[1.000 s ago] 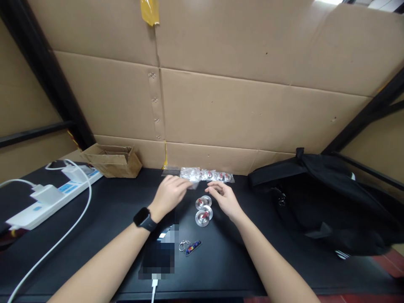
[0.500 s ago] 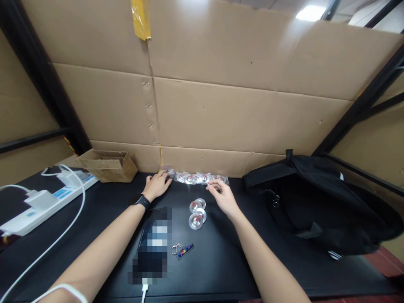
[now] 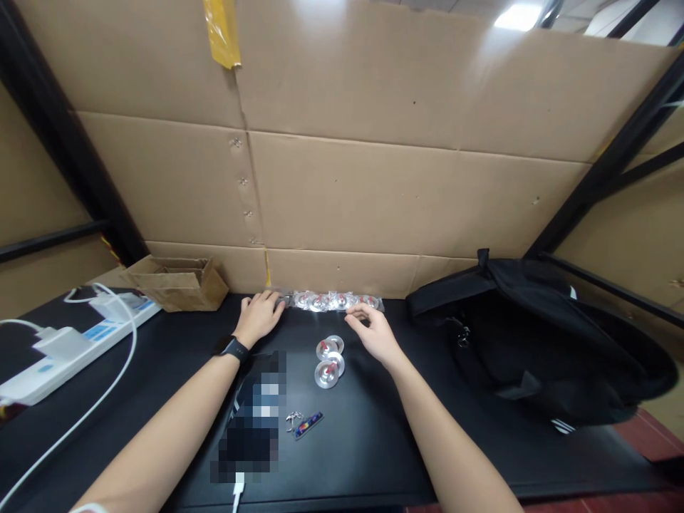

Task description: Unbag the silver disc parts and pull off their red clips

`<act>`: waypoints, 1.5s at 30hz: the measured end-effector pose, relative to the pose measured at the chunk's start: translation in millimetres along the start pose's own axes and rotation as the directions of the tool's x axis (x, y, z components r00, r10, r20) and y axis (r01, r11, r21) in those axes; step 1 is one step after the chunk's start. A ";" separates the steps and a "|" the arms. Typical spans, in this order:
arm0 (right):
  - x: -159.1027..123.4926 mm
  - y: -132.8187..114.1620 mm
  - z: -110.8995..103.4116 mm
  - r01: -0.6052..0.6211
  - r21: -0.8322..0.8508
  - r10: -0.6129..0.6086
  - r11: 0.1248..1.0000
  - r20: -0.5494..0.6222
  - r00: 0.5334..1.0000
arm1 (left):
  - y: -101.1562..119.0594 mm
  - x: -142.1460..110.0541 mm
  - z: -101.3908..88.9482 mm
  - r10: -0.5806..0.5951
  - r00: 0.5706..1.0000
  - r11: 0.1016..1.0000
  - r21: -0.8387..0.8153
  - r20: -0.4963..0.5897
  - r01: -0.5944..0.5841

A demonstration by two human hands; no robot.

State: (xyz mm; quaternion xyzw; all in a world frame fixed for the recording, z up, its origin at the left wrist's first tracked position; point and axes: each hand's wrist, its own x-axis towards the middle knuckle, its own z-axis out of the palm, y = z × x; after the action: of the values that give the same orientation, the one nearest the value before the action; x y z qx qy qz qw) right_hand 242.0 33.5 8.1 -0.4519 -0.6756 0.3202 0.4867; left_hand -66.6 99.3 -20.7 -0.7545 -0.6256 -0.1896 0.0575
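My left hand (image 3: pixel 260 319) lies palm down by the cardboard wall, its fingers stretched over a clear plastic packet (image 3: pixel 286 298) at the left end of a row. That row of clear-wrapped silver discs with red pieces (image 3: pixel 319 302) runs along the foot of the wall. At its right end is my right hand (image 3: pixel 375 333), fingers bent and thumb apart, with nothing visible in it; whether the fingertips touch the wrapping I cannot tell. Unwrapped silver discs with red straps (image 3: pixel 326 374), resembling finger cymbals, lie in overlapping pairs between my forearms.
A keyring with a dark tag (image 3: pixel 308 425) lies nearer me, beside a blurred-out phone-like device (image 3: pixel 251 420) on a white cable. On the left stand a cardboard box (image 3: pixel 184 288) and a white power strip (image 3: pixel 80 356). A black backpack (image 3: pixel 539 342) fills the right side.
The whole view has shifted slightly, with things appearing a little further left. Both hands stay at the two ends of the wrapped row, and the loose discs keep their places.
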 end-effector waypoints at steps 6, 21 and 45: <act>-1.3 -2.2 -0.1 0.017 -0.033 -0.016 0.999 0.030 0.999 | 21.8 1.7 -11.3 0.310 0.951 0.940 -0.143 -0.011 -0.309; -0.2 -2.8 -3.3 0.038 -0.073 -0.037 0.997 0.020 0.999 | 59.3 30.6 11.4 0.380 0.924 0.925 -0.004 0.045 -0.380; -13.0 -20.7 5.1 0.096 -0.154 -0.081 0.983 0.099 0.992 | 81.2 -33.7 -47.5 0.404 0.902 0.877 -0.216 -0.151 -0.428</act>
State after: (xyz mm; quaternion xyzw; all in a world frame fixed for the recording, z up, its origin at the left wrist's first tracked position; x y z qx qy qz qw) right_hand 232.5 13.6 19.7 -0.4434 -0.7402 0.2640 0.4311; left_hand -3.3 35.7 23.2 -0.8620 -0.4169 -0.2860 0.0356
